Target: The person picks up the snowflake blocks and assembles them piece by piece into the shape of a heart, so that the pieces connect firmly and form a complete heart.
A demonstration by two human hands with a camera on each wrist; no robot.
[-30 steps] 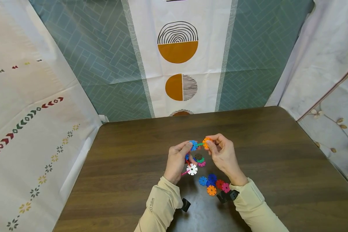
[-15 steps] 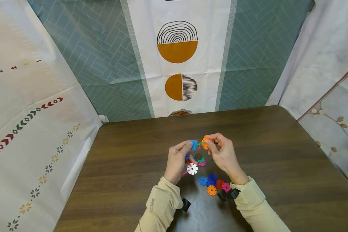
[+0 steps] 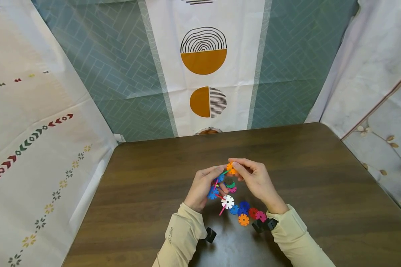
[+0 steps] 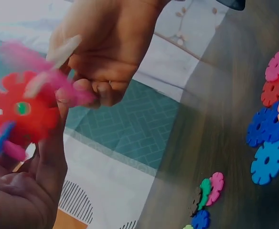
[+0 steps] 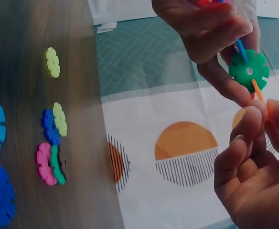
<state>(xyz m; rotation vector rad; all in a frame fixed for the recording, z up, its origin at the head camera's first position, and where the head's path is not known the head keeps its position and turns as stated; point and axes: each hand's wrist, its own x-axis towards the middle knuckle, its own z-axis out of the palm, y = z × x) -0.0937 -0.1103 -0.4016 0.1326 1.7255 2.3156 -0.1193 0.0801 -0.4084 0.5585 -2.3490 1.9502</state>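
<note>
Flower-notched disc chain [image 3: 213, 192] — held up in both hands, just below centre of the head view.
Dark wood-grain table [image 3: 147, 178] spreads across the lower frame. Over it, the left hand [image 3: 198, 187] grips the chain, while the right hand [image 3: 258, 181], nearer the right edge, pinches an orange disc [image 3: 231, 168] at the chain's upper end. Loose discs [image 3: 253, 212] — blue, red, pink, orange — lie overlapping at lower centre, beside the right cuff; a white disc [image 3: 227, 201] shows low on the chain.
</note>
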